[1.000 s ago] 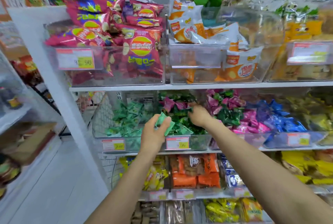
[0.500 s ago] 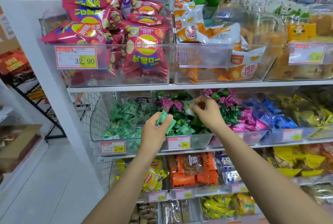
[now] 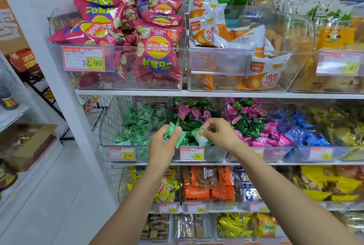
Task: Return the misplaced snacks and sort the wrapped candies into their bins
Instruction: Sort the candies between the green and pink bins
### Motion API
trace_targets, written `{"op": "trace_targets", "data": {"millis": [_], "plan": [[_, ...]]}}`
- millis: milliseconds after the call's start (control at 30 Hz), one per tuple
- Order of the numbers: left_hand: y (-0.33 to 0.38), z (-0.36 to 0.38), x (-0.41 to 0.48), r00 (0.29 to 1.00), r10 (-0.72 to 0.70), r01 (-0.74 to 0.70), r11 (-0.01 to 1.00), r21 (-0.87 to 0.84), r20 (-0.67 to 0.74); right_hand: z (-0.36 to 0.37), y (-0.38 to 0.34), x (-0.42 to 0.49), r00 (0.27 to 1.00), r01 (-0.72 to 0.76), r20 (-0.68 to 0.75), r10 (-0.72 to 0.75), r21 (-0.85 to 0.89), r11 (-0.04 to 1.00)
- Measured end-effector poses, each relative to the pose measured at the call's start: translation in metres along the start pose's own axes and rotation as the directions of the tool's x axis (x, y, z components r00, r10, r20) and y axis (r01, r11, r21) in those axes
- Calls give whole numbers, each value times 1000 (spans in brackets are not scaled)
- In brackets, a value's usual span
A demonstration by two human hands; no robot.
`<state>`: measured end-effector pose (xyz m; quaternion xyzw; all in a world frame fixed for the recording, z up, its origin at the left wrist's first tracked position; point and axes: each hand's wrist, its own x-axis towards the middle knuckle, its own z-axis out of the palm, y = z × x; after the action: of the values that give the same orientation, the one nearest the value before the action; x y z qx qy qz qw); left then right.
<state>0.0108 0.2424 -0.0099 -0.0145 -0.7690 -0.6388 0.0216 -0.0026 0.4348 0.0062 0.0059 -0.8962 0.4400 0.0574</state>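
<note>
**Pale green candies in both hands, over the dark green bin**

The small pale green film-wrapped candy (image 3: 201,139) probably weighs next to nothing. Its glossy wrapper looks slick and crinkly, so it is best taken by a flat crimped end, with a light pinch rather than a squeeze. It is pillow-shaped, mint green fading to white, with a small print too blurred to read.

The right hand (image 3: 220,133) pinches it by one end between thumb and fingertips, just above the front of the clear plastic middle bin (image 3: 212,155), which holds dark green candies with a few pink wrapped candies (image 3: 184,111) on top. The left hand (image 3: 161,146) has its fingers curled around a bunch of matching pale green candies (image 3: 172,131). It is just beside the right hand, between the middle bin and the clear left bin (image 3: 106,132) of the same pale green sort, likely their home.
</note>
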Motion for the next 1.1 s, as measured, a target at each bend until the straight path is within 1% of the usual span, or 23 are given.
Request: {"op": "trace_targets", "data": {"millis": [67,100,133,200,300,433,500,567,633,700,733,767,833,900,933,967,1033,1100], "plan": [[-2,-5,-2,1000,0,0,1000,-9,-26,-3,-8,-2,995,62,-87,-54,91,994],[-2,-10,-4,999,-8,7,1000,-5,-46,-4,-14,-4,992,92,-98,-79,140,986],[-5,-15,-4,998,1,-1,1000,4,-69,-2,-20,-7,991,111,-90,-95,190,976],[-9,-28,-5,988,72,-66,997,48,-133,5,-33,-12,990,139,-47,-131,272,952],[-20,-55,6,950,191,-141,968,210,-246,28,-52,-11,983,177,-5,-184,305,936],[-26,-87,27,941,252,-162,921,353,-225,65,-76,5,980,194,-19,-197,276,941],[-27,-99,38,948,263,-159,879,449,-179,83,-88,13,980,198,-58,-189,247,949],[-31,-105,45,968,227,-140,844,518,-107,100,-95,21,980,195,-80,-183,189,962],[-36,-108,51,979,199,-132,781,611,-43,112,-101,24,984,176,-61,-170,116,978],[-40,-108,53,977,215,-165,742,650,3,115,-105,21,984,176,-43,-173,70,982],[-41,-107,53,970,243,-204,741,640,27,114,-106,18,980,187,-72,-183,61,980],[-42,-106,51,958,283,-253,743,620,52,109,-105,15,972,201,-132,-193,54,978],[-42,-101,46,916,385,-374,730,572,109,93,-97,10,939,191,-294,-176,21,981],[-39,-94,39,853,476,-513,683,520,217,71,-78,6,915,93,-393,-92,-17,996],[-37,-90,37,819,496,-570,655,496,288,60,-65,5,917,18,-397,-35,-47,999],[-34,-85,35,794,490,-609,638,472,361,49,-53,5,930,-62,-366,27,-84,995],[-28,-75,32,756,453,-646,630,430,472,33,-33,5,960,-191,-237,150,-159,969],[-26,-65,32,743,416,-650,633,420,524,29,-21,11,968,-248,-90,233,-249,936]]}}
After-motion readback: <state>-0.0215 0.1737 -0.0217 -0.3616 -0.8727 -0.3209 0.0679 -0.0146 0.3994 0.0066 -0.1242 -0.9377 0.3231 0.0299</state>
